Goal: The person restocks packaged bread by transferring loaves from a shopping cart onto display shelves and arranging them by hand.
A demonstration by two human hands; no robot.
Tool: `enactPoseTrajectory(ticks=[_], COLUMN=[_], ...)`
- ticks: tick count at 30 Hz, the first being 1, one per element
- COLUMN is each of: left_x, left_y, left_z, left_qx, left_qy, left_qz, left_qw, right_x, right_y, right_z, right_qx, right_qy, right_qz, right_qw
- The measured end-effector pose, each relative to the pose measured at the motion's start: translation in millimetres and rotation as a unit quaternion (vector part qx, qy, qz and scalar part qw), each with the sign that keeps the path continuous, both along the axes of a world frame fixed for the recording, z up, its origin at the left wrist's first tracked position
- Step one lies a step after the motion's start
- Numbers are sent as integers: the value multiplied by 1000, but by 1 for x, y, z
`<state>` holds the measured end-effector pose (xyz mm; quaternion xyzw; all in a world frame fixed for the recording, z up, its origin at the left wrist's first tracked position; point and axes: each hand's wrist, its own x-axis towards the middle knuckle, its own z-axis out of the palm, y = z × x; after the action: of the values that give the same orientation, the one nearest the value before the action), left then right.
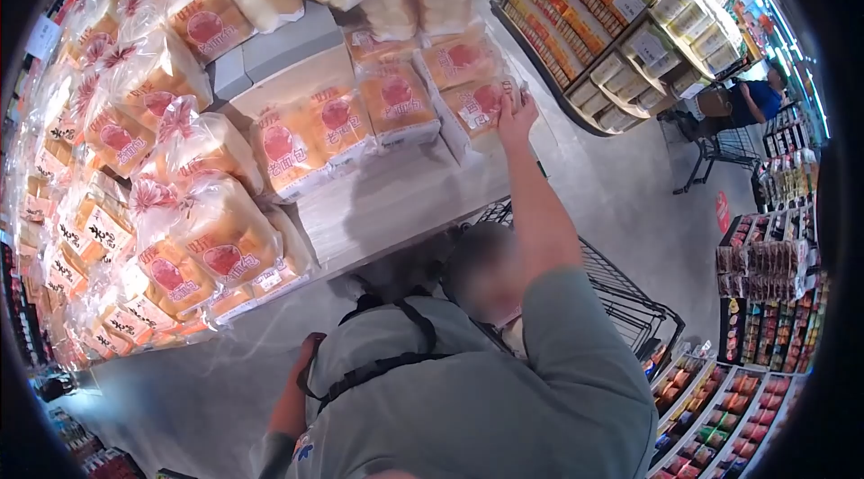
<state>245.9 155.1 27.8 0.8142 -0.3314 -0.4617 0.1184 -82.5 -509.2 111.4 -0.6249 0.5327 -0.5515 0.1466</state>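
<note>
My right hand [517, 116] reaches out to the far right of the display, its fingers curled over the end of a bagged loaf of bread [475, 108]. That loaf is in clear plastic with a red print and lies at the right end of a row. Another bagged loaf [396, 103] sits just left of it, and more line the front of a white box [297, 74]. Down by my left side hangs my left hand [311, 351], close to my clothes and away from the bread; its fingers are mostly hidden.
Piled bagged loaves [220, 236] cover the display table's left side. A black shopping cart [630, 299] stands at my right, with another person [486, 272] close in front of me. Beyond are a lit goods shelf [576, 20] and a person in blue [765, 96] beside a cart.
</note>
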Motion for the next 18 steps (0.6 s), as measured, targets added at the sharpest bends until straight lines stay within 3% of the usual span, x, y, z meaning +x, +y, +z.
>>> enactPoseTrajectory(ticks=[1, 2, 4, 7, 9, 11, 12, 13, 15, 17, 18], left_x=[2, 10, 17, 16, 2, -2, -2, -1, 2, 5, 8], left_y=[9, 27, 40, 26, -5, -14, -16, -19, -25, -33, -37], left_z=[-7, -29, -45, -39, 6, 18, 21, 21, 21, 21, 20], left_qx=[6, -62, -123, -66, 1, -7, -17, -27, -45, -66, -79], left_qy=[1, 47, 100, 150, 229, 233, 231, 224, 205, 188, 181], left_qz=[-1, 17, 27, 103, 261, 245, 225, 199, 145, 93, 64], left_qw=[1000, 997, 987, 981, 938, 941, 947, 954, 967, 975, 978], right_x=[1, 1, -1, -33, -45, -60, -70, -84, -120, -146, -145], right_y=[-3, -5, -11, 9, 29, 78, 99, 119, 155, 184, 201], right_z=[-4, -8, -7, 7, 40, 93, 114, 128, 137, 121, 112], right_qx=[80, 160, 189, 215, 211, 226, 318, 392, 450, 510, 566], right_qy=[9, 17, 52, 131, 174, 8, -172, -346, -391, -284, -185], right_qz=[7, 10, 11, 1, -8, 54, 136, 210, 414, 477, 433], right_qw=[997, 987, 981, 968, 962, 973, 922, 826, 688, 657, 677])
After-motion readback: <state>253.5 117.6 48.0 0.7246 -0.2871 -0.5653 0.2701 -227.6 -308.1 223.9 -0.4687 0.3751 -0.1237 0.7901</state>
